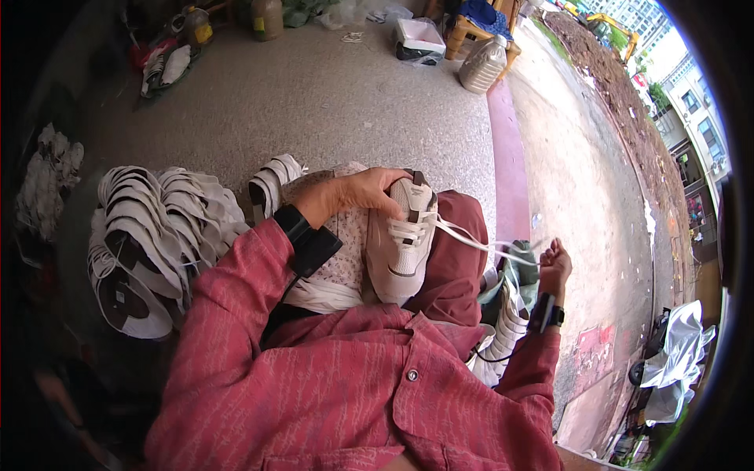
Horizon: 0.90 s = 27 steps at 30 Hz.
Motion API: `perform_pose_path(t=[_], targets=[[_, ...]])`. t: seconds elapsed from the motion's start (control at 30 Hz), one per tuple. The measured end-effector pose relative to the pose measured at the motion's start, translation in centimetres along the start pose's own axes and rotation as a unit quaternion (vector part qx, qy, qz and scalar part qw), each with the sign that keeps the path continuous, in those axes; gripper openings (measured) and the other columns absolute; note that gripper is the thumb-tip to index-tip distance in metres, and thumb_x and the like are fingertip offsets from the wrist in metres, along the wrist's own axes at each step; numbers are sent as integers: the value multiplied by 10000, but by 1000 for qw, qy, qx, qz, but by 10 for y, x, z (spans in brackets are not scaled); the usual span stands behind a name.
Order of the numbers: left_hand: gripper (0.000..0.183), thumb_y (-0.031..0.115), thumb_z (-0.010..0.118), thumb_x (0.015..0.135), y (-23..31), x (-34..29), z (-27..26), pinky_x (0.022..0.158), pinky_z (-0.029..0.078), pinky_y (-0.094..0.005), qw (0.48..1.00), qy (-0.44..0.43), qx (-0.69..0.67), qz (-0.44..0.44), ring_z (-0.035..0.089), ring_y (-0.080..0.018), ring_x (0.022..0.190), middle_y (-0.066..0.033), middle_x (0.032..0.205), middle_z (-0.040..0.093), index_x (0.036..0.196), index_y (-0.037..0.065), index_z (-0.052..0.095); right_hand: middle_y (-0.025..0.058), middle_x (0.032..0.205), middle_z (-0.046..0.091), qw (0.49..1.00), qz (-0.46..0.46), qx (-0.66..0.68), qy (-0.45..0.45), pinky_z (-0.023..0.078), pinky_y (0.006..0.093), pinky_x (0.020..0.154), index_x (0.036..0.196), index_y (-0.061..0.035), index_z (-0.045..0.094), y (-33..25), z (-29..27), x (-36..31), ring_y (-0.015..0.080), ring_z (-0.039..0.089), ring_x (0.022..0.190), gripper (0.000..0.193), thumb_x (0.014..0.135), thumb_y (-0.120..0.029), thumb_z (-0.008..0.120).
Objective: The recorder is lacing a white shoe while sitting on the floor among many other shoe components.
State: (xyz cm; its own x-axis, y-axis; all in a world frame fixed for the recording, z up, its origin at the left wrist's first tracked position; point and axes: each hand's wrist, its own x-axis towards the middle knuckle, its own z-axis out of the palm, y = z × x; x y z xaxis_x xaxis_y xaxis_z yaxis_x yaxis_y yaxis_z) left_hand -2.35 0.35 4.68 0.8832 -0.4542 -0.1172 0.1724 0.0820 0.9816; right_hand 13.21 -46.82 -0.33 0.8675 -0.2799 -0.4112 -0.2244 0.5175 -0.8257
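Note:
A white and beige shoe upper [399,263] with a brown collar lies on my lap, toe toward me. My left hand [363,191] is closed round its collar and side, thumb on the upper beside the lacing. White laces [463,233] cross the tongue and run taut from the eyelets out to the right. My right hand [554,268] is raised at the far end of the laces, fingers curled in on them; the exact grip is small and blurred. Under the shoe upper are a floral cloth [336,263] and my dark red trouser leg [463,263].
Nested shoe uppers [133,200] are stacked at my left, with a smaller stack [276,177] beyond my left wrist. More white uppers [506,337] sit by my right forearm. Farther off stand a plastic jug [483,67], a lined bin [420,35] and a wooden chair [462,38].

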Motion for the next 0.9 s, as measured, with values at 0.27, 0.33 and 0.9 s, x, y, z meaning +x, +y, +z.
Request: perform_pose_path(t=[0.27,0.33,0.9], targets=[[682,45,786,682,7,0,18,947,437,-258,997,66,-22,20,580,-133,1027,-55,1152,627,1297,-34,502,46,892,669,855,-197,-325,-353,427,190,526,1190,-8,543,56,111,-200,65,524,602,250,944,-51,555],[670,38,779,688,5,1,18,946,441,-262,997,74,-6,11,583,-133,1027,-56,1151,628,1295,-31,505,49,900,660,840,-130,-264,-456,458,213,630,1040,-6,619,83,116,-208,101,562,702,139,906,-43,611],[665,36,798,711,2,0,13,950,458,-271,998,65,-19,-4,595,-134,1040,-52,1162,637,1310,0,512,65,779,547,778,-344,-390,-353,453,293,640,851,-27,680,122,141,-214,184,571,703,76,780,-40,703]])
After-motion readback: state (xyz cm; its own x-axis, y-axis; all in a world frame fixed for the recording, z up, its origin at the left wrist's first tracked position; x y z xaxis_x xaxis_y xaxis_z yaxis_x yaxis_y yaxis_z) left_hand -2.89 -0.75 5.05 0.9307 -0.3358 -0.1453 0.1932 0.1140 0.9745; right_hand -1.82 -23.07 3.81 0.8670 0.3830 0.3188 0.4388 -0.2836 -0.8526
